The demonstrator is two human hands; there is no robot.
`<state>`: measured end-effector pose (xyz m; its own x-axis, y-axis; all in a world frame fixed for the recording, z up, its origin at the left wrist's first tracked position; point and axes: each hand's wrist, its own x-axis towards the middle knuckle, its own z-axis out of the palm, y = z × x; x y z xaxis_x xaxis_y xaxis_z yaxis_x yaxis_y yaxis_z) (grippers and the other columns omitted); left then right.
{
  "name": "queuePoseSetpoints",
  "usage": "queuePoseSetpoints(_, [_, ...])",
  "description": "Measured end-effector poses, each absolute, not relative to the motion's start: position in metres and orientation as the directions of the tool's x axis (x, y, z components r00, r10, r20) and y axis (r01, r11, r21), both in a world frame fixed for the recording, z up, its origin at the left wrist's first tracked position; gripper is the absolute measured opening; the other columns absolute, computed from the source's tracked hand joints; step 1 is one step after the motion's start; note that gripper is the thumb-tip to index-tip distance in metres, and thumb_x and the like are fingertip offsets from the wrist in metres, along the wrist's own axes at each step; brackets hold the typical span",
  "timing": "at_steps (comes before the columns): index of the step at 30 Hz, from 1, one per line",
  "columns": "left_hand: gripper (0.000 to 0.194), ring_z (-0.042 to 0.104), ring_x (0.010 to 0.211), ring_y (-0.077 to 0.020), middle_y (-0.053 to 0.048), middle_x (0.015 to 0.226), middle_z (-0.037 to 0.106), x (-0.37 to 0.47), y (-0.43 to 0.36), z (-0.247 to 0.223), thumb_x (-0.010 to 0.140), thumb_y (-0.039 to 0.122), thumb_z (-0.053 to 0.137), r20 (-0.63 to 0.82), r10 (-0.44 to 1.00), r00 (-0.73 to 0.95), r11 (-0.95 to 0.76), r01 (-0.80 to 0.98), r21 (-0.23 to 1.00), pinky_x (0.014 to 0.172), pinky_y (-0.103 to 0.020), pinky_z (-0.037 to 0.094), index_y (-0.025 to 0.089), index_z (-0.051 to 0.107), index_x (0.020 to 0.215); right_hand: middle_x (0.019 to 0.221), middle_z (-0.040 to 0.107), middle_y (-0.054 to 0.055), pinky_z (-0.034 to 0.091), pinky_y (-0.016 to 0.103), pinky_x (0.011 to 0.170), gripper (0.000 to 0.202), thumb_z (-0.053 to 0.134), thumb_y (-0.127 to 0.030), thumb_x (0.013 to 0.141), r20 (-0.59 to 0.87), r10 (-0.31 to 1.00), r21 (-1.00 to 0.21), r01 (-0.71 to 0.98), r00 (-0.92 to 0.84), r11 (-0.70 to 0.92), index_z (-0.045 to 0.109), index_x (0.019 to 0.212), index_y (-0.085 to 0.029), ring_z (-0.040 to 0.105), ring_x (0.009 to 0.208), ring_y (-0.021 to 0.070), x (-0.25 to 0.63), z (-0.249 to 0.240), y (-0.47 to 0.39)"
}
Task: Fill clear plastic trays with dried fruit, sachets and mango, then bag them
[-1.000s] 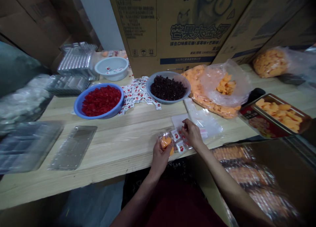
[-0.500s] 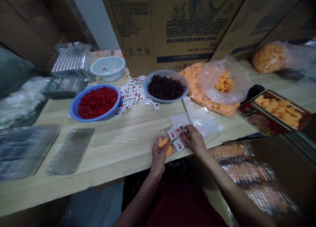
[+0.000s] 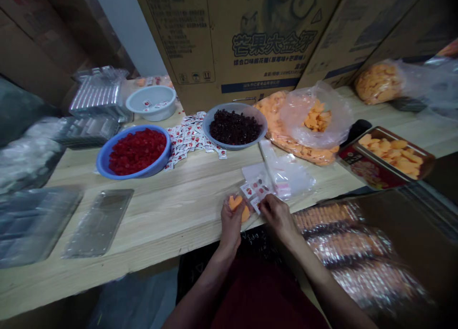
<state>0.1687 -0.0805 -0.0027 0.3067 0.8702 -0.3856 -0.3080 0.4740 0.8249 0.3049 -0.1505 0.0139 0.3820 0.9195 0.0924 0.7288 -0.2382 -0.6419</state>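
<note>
Near the table's front edge, my left hand point(image 3: 231, 224) grips the left end of a small clear plastic tray point(image 3: 253, 217). Orange candy pieces point(image 3: 235, 203) lie at that end, by my thumb. White printed sachets point(image 3: 246, 190) and a few red and dark candies point(image 3: 260, 185) show in its other part. My right hand point(image 3: 281, 219) is closed at the tray's right side, with fingertips against the lower sachet point(image 3: 255, 205). What they pinch is hidden.
Behind are a blue bowl point(image 3: 101, 162) of red candies, loose sachets point(image 3: 193, 133), a bowl point(image 3: 263, 134) of dark candies and a bag of orange candies point(image 3: 279, 119). Clear bags point(image 3: 295, 176) lie right. A tin point(image 3: 361, 169) stands far right. A clear lid point(image 3: 100, 224) lies left.
My right hand has moved down from the red and dark candies to the lower sachet, uncovering those candies. My left hand keeps its hold. The view has shifted slightly.
</note>
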Motion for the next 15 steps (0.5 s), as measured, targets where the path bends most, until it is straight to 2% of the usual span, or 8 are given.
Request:
queuePoseSetpoints(4, [0.045,0.068,0.094,-0.021,-0.008,0.107,0.07,0.168,-0.082,0.0,0.077,0.039,0.076,-0.332,0.907,0.26,0.392,-0.228,0.891,0.086,-0.034,0.053,0.018,0.06,0.114,0.072,0.061,0.001,0.039,0.026,0.061,0.014,0.052,-0.023,0.09,0.045,0.885,-0.738,0.613,0.463,-0.282,0.054,0.076,-0.021,0.056,0.065,0.0161,0.305,0.009,-0.148])
queuePoseSetpoints(9, [0.041,0.068,0.095,-0.0216,-0.009,0.107,0.071,0.176,-0.084,0.001,0.081,0.038,0.073,-0.268,0.917,0.296,0.329,-0.18,0.927,0.087,-0.034,0.053,0.018,0.06,0.114,0.068,0.058,0.0,0.038,0.025,0.059,0.015,0.054,-0.025,0.089,0.055,0.839,-0.773,0.555,0.542,-0.307,0.054,0.075,-0.021,0.054,0.063,0.0154,0.302,0.009,-0.149])
queuePoseSetpoints(12, [0.042,0.068,0.096,-0.0223,-0.01,0.107,0.071,0.181,-0.082,0.002,0.079,0.039,0.074,-0.287,0.913,0.291,0.35,-0.194,0.917,0.088,-0.035,0.053,0.017,0.061,0.112,0.072,0.058,0.001,0.039,0.026,0.061,0.013,0.053,-0.025,0.09,0.071,0.874,-0.745,0.608,0.482,-0.275,0.053,0.078,-0.021,0.054,0.065,0.0166,0.304,0.01,-0.146])
queuePoseSetpoints(14, [0.043,0.068,0.097,-0.0225,-0.01,0.108,0.071,0.183,-0.082,0.003,0.078,0.038,0.075,-0.292,0.909,0.296,0.358,-0.197,0.913,0.089,-0.035,0.052,0.016,0.061,0.112,0.086,0.061,0.005,0.041,0.028,0.067,0.005,0.055,-0.025,0.09,0.142,0.876,-0.673,0.694,0.461,-0.256,0.056,0.09,-0.02,0.057,0.077,0.0201,0.309,0.012,-0.139])
queuePoseSetpoints(15, [0.043,0.067,0.097,-0.0222,-0.01,0.109,0.07,0.183,-0.082,0.003,0.079,0.038,0.075,-0.287,0.909,0.302,0.354,-0.195,0.915,0.089,-0.035,0.052,0.017,0.061,0.113,0.093,0.061,0.007,0.041,0.03,0.07,0.009,0.056,-0.025,0.089,0.185,0.874,-0.619,0.744,0.449,-0.252,0.056,0.096,-0.019,0.057,0.084,0.0221,0.312,0.013,-0.133])
